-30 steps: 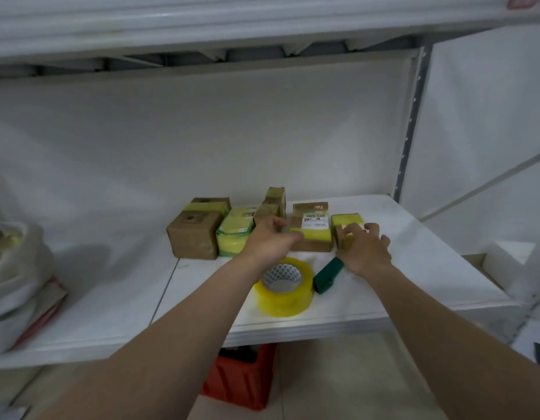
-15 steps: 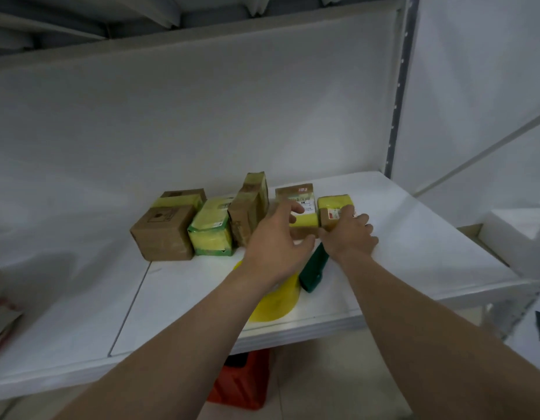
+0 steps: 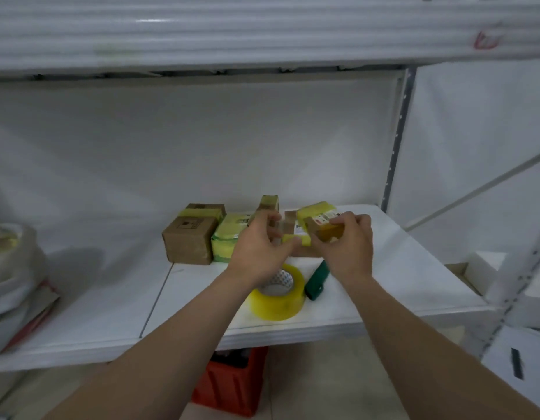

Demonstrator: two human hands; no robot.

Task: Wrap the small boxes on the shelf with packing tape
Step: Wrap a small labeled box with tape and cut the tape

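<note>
My right hand (image 3: 349, 253) grips a small brown box (image 3: 318, 219) with yellow tape and a white label, lifted just above the white shelf (image 3: 398, 268). My left hand (image 3: 259, 250) is beside it, fingers half curled. Its thumb touches the yellow front edge of a flat taped box (image 3: 289, 230); whether it grips that box is unclear. Behind it stands an upright taped box (image 3: 270, 203). Further left are a green-yellow box (image 3: 229, 237) and a larger brown box (image 3: 190, 241). The yellow tape roll (image 3: 277, 298) and a green cutter (image 3: 315, 283) lie in front, below my hands.
A white bag (image 3: 11, 268) sits on the shelf's left end. The upper shelf's edge (image 3: 262, 34) hangs overhead. A metal upright (image 3: 395, 147) bounds the right side, with white boxes (image 3: 486, 265) beyond it. A red crate (image 3: 232, 383) stands under the shelf.
My right hand has lifted the small labelled box off the shelf and tilted it. My left hand has moved right, next to it. The camera has tilted back down.
</note>
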